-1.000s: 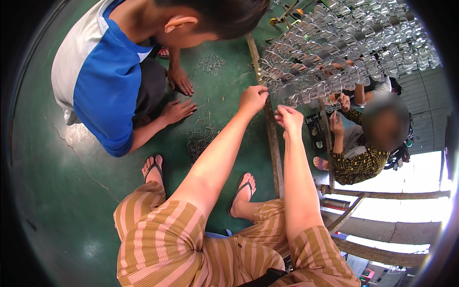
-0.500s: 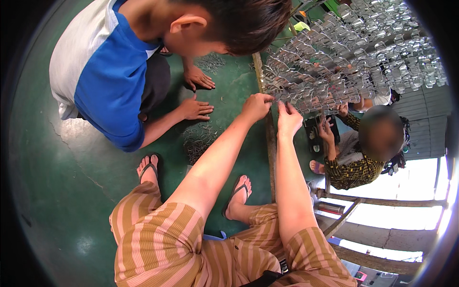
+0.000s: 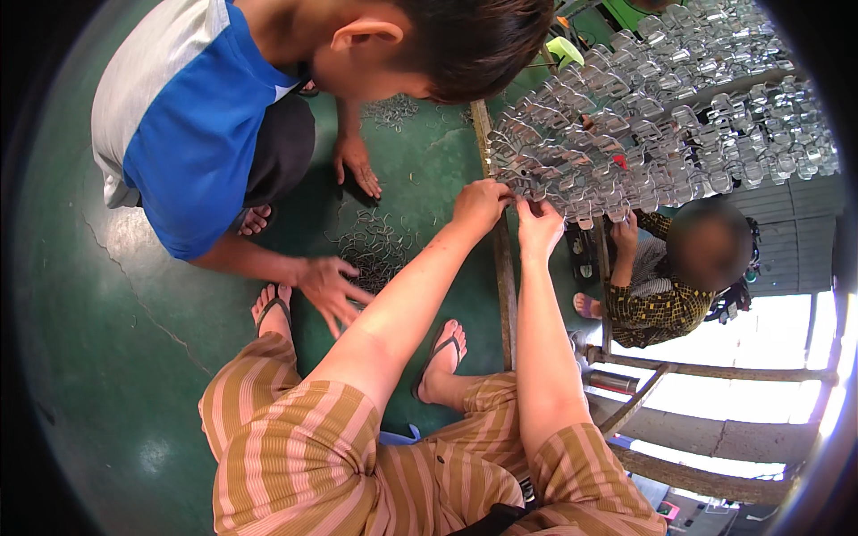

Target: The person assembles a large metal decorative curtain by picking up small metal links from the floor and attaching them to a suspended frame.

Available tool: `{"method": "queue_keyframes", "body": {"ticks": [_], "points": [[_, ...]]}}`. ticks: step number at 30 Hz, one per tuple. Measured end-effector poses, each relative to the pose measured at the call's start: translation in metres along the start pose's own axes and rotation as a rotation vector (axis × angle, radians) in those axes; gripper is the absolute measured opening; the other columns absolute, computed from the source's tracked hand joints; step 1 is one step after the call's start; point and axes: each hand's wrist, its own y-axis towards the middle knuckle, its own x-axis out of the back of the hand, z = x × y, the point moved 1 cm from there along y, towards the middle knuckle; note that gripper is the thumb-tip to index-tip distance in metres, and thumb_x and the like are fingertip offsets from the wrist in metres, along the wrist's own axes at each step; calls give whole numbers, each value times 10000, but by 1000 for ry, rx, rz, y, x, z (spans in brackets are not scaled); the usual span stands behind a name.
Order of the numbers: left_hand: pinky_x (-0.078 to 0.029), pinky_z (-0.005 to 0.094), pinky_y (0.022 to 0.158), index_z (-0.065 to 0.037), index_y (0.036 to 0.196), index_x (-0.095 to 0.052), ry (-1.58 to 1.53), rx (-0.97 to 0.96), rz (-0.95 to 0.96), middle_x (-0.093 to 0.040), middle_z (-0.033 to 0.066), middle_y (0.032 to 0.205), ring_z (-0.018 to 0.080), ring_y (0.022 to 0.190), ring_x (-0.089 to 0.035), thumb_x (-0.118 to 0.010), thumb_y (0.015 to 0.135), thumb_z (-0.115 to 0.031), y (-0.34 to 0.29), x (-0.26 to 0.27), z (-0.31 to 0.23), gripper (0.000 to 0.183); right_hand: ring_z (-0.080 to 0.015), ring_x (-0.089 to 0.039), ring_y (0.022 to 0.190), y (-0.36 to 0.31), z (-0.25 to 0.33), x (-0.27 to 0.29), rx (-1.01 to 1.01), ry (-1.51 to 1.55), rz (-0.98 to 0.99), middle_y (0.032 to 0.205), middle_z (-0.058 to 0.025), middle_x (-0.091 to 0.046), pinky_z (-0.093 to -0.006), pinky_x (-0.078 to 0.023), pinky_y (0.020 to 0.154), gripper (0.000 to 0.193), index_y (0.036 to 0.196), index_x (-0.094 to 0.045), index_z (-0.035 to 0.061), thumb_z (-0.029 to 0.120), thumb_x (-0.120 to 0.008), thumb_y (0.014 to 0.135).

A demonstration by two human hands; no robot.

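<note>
My left hand [image 3: 483,205] and my right hand [image 3: 539,230] meet at the lower left edge of a hanging mass of clear pieces [image 3: 643,147] joined by bent metal wires. Both hands have thumb and fingers pinched together. What lies between the fingertips is too small to make out. A wooden pole [image 3: 505,304] runs down between my forearms. Left of my left forearm, a heap of bent wire pieces [image 3: 377,248] is on the green floor, partly hidden by that forearm.
A co-worker in blue and white crouches at left, one hand [image 3: 357,168] near the floor, the other [image 3: 331,288] beside my left forearm. More wires [image 3: 391,112] lie beyond. Behind the hanging pieces sits another person in a patterned top [image 3: 666,308]. Wooden rails [image 3: 715,371] cross at right.
The crouching co-worker's nearer hand has lifted and moved toward me and left, uncovering more of the wire heap. The seated person's hands have shifted. My hands stay pinched in nearly the same place.
</note>
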Motion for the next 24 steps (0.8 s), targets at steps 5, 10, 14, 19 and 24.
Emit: {"method": "queue_keyframes", "body": {"ticks": [5,10,14,19,24], "points": [[-482,410,653,-129,813,-669,-56,-15,-125,-602,71,801,301,752,-598,-637,742,-188,-12,-12,-1,98,-195,-642,661,-1,-17,-7,-44,82,23,726,-115,-672,-321,-479,672,317,835,-673,-9,272,-703,692],[-485,385,626,-112,769,-626,-43,-54,-278,-584,53,798,284,732,-593,-634,706,-125,-18,-16,2,65,-236,-654,709,-12,-1,-2,-22,-58,77,763,-133,-673,-335,-489,698,370,894,-678,0,307,-703,687],[-488,368,617,-116,739,-619,-23,-140,-366,-578,37,783,259,728,-589,-624,678,-90,-17,-21,4,67,-292,-634,790,-8,-17,-4,49,-182,147,838,-157,-663,-358,-475,758,342,879,-673,-12,293,-664,724],[-473,355,627,-82,749,-622,-35,-291,-428,-587,47,776,262,723,-562,-642,665,-52,-16,-19,6,91,-341,-523,999,-22,-34,-10,500,-304,133,1061,-187,-586,-411,-384,925,250,922,-641,-33,154,-552,783],[-466,356,635,-47,748,-616,-89,-336,-421,-592,74,779,279,722,-560,-651,650,-11,-11,-18,8,110,-331,-464,1097,-27,-44,-13,620,-376,135,1160,-162,-530,-419,-362,965,400,1063,-571,-34,-54,-470,676]]}}
